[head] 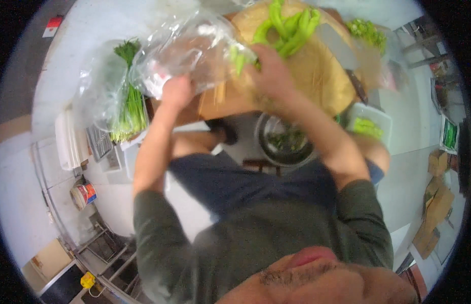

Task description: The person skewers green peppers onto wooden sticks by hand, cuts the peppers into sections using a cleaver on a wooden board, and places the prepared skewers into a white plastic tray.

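Note:
My left hand [178, 92] grips the near edge of a clear plastic bag [189, 49], which spreads over the left part of a wooden board. My right hand [271, 72] is at the bag's right side, blurred, with a few green peppers [239, 60] by its fingers; whether it holds them or the bag's rim I cannot tell. Just beyond it, long green peppers [290, 28] lie heaped on a round wooden chopping board [319, 79]. To the right on that board rests a cleaver [338, 45], its dark handle towards me.
Green stalks [131, 102] in clear plastic lie at the left. A metal bowl [284, 140] with green scraps stands below the board's edge, between my legs. At the right are a plastic container [387, 121] holding cut green pieces and, farther off, bagged leafy greens [366, 34].

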A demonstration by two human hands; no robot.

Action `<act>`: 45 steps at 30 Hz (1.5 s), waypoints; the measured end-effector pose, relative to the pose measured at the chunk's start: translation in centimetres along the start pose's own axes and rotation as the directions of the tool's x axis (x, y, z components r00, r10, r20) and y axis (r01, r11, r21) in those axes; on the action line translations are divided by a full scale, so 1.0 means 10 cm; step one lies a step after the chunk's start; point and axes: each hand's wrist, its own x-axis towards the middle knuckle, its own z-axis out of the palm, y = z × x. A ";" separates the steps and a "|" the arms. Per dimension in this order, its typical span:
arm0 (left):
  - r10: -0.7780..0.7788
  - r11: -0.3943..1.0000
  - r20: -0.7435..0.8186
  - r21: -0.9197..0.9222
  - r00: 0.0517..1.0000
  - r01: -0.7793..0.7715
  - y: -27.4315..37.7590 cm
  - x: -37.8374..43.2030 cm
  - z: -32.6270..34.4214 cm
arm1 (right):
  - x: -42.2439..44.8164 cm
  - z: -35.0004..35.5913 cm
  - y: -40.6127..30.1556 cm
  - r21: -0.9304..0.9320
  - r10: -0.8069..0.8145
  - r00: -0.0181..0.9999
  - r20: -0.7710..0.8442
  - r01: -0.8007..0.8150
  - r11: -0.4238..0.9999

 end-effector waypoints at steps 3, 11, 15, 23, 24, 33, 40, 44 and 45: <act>0.067 0.899 -0.251 -0.404 0.966 -0.167 0.74 -0.08 -0.22 | -0.37 -0.79 0.05 0.052 0.093 0.984 0.151 -0.101 0.994; 0.116 0.860 -0.325 -0.440 0.938 -0.259 1.29 0.27 0.38 | -0.86 -1.87 0.31 -0.061 0.340 0.928 0.155 -0.334 0.941; -0.013 0.890 -0.552 -0.386 0.833 -0.242 0.96 0.37 0.47 | -0.81 -1.72 0.40 -0.114 0.322 0.937 0.133 -0.309 0.944; 0.197 0.958 -0.474 -0.094 0.858 -0.271 1.12 0.68 0.50 | -0.63 -1.65 0.35 -0.049 0.186 0.960 0.211 -0.180 0.982; 0.184 0.948 -0.445 -0.154 0.876 -0.277 1.19 0.74 0.52 | -0.63 -1.66 0.35 -0.070 0.187 0.960 0.208 -0.176 0.982; -0.114 0.985 -0.436 -0.165 0.892 0.046 1.66 0.96 0.51 | -0.71 -1.71 0.40 -0.096 0.277 0.917 0.286 -0.260 0.961; -0.016 0.985 -0.599 -0.145 0.801 -0.089 1.48 0.96 0.64 | -0.69 -1.72 0.33 -0.136 0.290 0.912 0.292 -0.260 0.956; -0.026 0.966 -0.633 -0.216 0.774 -0.144 1.44 0.87 0.67 | -0.69 -1.75 0.33 -0.101 0.275 0.921 0.275 -0.257 0.961; -0.050 0.952 -0.628 -0.265 0.776 -0.153 1.47 0.84 0.66 | -0.70 -1.77 0.33 -0.111 0.298 0.911 0.287 -0.277 0.954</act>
